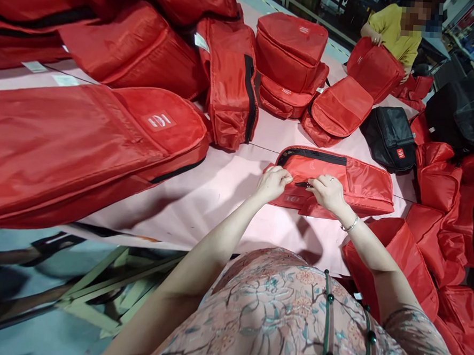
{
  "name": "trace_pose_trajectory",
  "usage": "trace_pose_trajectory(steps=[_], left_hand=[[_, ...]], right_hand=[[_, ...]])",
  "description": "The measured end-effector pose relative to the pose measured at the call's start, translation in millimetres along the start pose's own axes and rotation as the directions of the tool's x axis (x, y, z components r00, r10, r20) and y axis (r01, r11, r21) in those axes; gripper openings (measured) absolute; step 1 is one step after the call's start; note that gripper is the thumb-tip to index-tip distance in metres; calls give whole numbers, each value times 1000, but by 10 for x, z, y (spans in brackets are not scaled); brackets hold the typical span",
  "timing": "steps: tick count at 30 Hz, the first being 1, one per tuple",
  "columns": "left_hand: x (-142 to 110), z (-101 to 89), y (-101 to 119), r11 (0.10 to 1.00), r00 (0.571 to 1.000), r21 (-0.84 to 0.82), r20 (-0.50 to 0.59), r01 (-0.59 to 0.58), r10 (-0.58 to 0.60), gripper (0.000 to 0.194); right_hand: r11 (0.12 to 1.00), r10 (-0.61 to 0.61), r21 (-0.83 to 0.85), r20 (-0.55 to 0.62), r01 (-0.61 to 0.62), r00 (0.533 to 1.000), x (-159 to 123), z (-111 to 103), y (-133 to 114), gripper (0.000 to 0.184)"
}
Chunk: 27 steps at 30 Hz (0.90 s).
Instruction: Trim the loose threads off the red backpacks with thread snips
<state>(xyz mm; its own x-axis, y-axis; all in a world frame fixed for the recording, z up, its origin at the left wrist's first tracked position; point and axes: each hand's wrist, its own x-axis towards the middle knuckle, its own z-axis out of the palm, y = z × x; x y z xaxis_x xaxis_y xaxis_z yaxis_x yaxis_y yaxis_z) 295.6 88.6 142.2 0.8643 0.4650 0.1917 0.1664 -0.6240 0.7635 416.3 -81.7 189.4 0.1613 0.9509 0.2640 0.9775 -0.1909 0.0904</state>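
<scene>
While the red bag (369,180) lies on the table (228,182), right of the scene's middle, both hands meet at its near left part. The left hand (274,182) has its fingers narrow, tips pinched on the bag's edge – whether a thread is caught there is too small to tell. The right hand (326,192) has its fingers closed round a small dark tool (303,185), pointing left toward the other hand. A black zip (322,157) runs along the bag's far side.

Between bag and near table edge lies a strip of bare cloth; more room opens to the left, as far as the large bag (82,146), which reaches close to the near edge. Room on the right is tighter: the black bag (390,136) sits just beyond the far right corner, and a heap (438,176) of red bags crowds that side. Farther off stand an upright bag (230,86), a stack (290,52) and, at far right, a person (396,37) in yellow with hands on a far bag (374,68).

As for writing – the large bag carries a pale logo (159,121), its letters not surely readable; the black bag has a small red label (400,153), and a blank-looking white tag (202,42) hangs on the upright bag.
</scene>
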Motion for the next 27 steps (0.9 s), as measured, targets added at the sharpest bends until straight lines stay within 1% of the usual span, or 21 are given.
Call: trace_pose_trajectory(steps=[4, 6, 10, 13, 16, 17, 19, 22, 23, 25, 27], left_hand=[[0, 7, -16, 1000, 1000, 6, 2, 6, -6, 16], [-9, 7, -20, 1000, 1000, 10, 3, -5, 5, 17], [-50, 10, -42, 1000, 1000, 19, -19, -22, 22, 17], [-93, 31, -93, 997, 997, 35, -53, -62, 64, 18], [-161, 60, -131, 992, 986, 39, -110, -122, 125, 20], [-196, 68, -129, 989, 981, 44, -126, -143, 148, 20], [-286, 77, -98, 980, 969, 67, -152, -187, 195, 20], [-455, 64, -12, 960, 948, 108, -162, -258, 273, 19], [-511, 46, 11, 954, 942, 120, -164, -274, 292, 18], [-618, -26, 25, 946, 937, 145, -158, -291, 312, 17], [-722, -167, -24, 941, 940, 174, -131, -290, 314, 17]], right_hand=[[999, 20, 45, -2, -20, 1000, 12, 13, -5, 31], [998, 11, 68, -6, -11, 1000, 12, 18, -13, 31], [990, 5, 139, -39, 1, 999, -58, 1, -71, 29], [979, 64, 200, -96, -43, 993, -191, -33, -139, 28], [952, 164, 286, -182, -108, 969, -371, -98, -183, 26], [936, 213, 325, -211, -138, 954, -432, -130, -185, 25], [887, 329, 413, -256, -205, 909, -545, -209, -164, 22], [782, 520, 537, -282, -317, 806, -670, -345, -69, 19], [735, 583, 577, -269, -356, 767, -697, -386, -26, 18], [621, 692, 658, -205, -426, 692, -731, -451, 66, 19], [496, 766, 734, -119, -464, 631, -735, -490, 149, 19]])
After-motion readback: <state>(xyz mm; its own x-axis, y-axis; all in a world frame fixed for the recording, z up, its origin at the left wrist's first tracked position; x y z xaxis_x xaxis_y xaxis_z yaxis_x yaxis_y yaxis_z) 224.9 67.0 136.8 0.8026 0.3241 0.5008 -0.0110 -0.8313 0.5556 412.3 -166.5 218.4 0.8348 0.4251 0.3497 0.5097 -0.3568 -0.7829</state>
